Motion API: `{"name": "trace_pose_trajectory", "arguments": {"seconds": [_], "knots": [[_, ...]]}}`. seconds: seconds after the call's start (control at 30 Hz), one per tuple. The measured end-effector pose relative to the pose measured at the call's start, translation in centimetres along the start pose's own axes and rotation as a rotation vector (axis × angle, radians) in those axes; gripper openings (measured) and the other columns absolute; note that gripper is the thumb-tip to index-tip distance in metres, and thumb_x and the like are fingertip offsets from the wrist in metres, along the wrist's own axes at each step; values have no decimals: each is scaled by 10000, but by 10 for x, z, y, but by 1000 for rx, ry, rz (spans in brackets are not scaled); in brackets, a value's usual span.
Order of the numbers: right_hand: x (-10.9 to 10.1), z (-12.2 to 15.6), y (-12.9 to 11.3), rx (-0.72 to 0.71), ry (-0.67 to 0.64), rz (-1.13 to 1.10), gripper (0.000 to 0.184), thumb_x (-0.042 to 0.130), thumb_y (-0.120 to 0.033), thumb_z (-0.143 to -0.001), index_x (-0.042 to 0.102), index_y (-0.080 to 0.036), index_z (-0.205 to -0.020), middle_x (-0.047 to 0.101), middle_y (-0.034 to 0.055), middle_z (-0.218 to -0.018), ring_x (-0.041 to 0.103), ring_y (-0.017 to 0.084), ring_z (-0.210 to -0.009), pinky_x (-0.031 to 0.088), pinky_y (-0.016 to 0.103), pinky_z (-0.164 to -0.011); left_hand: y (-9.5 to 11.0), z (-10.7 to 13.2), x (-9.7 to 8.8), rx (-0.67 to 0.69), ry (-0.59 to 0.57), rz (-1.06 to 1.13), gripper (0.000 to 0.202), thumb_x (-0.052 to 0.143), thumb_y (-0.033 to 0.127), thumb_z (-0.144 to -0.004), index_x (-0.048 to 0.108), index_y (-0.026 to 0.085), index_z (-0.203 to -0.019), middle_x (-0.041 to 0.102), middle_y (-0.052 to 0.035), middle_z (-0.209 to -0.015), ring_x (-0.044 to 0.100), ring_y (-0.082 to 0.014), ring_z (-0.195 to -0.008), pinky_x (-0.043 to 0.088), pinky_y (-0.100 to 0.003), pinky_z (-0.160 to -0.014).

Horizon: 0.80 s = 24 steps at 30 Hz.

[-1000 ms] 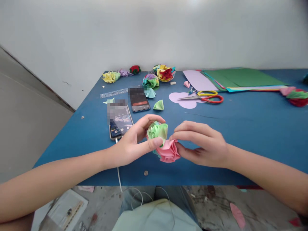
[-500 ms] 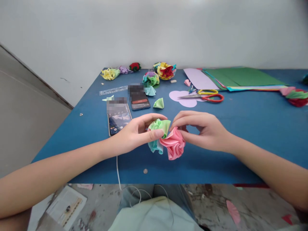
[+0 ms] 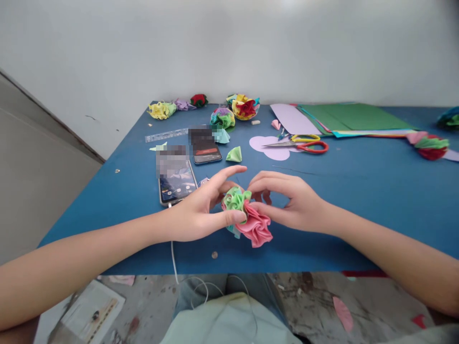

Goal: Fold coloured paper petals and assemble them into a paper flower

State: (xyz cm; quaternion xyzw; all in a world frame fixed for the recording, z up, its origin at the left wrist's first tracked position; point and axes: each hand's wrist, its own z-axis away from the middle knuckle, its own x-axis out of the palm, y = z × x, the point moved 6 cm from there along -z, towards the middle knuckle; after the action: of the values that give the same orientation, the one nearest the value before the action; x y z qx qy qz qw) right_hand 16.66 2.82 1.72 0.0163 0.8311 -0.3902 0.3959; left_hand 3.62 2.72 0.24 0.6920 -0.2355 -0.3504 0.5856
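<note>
A pleated paper flower (image 3: 255,228) with pink, light green and light blue sections is held up over the near part of the table. My left hand (image 3: 201,217) grips its green side, thumb in front and index finger stretched out above. From the right, my right hand (image 3: 299,200) curls its fingers and thumb against the upper edge, where the green and pink parts meet. Its fingertips are partly hidden behind the paper. Most of the blue part is behind the green one. Beyond my hands lies a folded green paper piece (image 3: 234,154).
Two phones (image 3: 175,184) (image 3: 207,152) lie on the left, one with a white cable. Scissors (image 3: 304,144) rest on a lilac paper shape (image 3: 263,145). A ruler (image 3: 167,134), finished paper flowers (image 3: 245,107) and coloured sheets (image 3: 358,117) line the back of the blue table (image 3: 358,191).
The flower has moved slightly down and tilted. My left index finger has lifted and straightened away from it. My right thumb has come in closer between the green and pink parts.
</note>
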Motion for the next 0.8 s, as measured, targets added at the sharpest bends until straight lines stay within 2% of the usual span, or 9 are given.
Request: {"name": "trace_pose_trajectory", "arguments": {"seconds": [0.13,0.23,0.33,0.43,0.5,0.57,0.67,0.8], "knots": [[5,3,-5,-31,30,-1,92,582,-188,-795,562,-140,-872,565,30,-829,500,80,-688,446,204,-613,0,2,3,-9,-9,-126,659,537,266,-834,159,228,-1372,530,-64,-1054,553,-178,-968,456,-320,-873],[8,5,-10,-44,70,41,77,582,-185,-782,546,-141,-834,538,14,-767,475,78,-658,429,203,-606,5,4,1,52,38,-221,540,472,307,-867,238,219,-1345,487,-92,-1172,516,-191,-1042,438,-334,-904],[11,7,-15,-71,89,154,80,566,-211,-790,537,-151,-834,523,8,-754,469,85,-656,414,211,-609,22,7,-3,238,167,-450,338,469,343,-861,475,168,-1150,504,-101,-1120,482,-203,-1057,398,-353,-937],[14,7,-19,-92,71,270,100,535,-249,-815,537,-161,-863,532,16,-766,475,97,-651,402,220,-591,38,10,0,362,227,-727,213,585,325,-787,558,143,-895,539,-77,-930,501,-176,-875,422,-332,-820],[14,7,-19,-101,48,294,119,520,-269,-826,535,-162,-875,536,22,-777,475,102,-650,399,223,-586,40,9,2,335,212,-797,143,590,261,-781,545,142,-848,536,-49,-836,482,-145,-781,423,-291,-732],[14,7,-18,-92,22,294,123,509,-273,-831,534,-159,-870,540,28,-792,472,102,-650,397,223,-584,36,5,1,230,171,-771,84,541,204,-801,534,147,-862,528,-25,-782,465,-120,-723,414,-253,-667],[14,6,-15,-52,-19,283,126,493,-270,-840,545,-157,-860,546,28,-795,470,96,-637,390,218,-579,26,2,-1,102,87,-719,105,508,176,-808,557,152,-898,528,-7,-745,465,-100,-675,403,-222,-621],[12,4,-14,-23,-20,240,115,503,-254,-836,560,-155,-856,550,26,-784,471,91,-638,386,214,-590,27,3,-4,157,122,-717,113,513,126,-793,619,153,-823,529,3,-668,464,-84,-617,385,-207,-579]]}}
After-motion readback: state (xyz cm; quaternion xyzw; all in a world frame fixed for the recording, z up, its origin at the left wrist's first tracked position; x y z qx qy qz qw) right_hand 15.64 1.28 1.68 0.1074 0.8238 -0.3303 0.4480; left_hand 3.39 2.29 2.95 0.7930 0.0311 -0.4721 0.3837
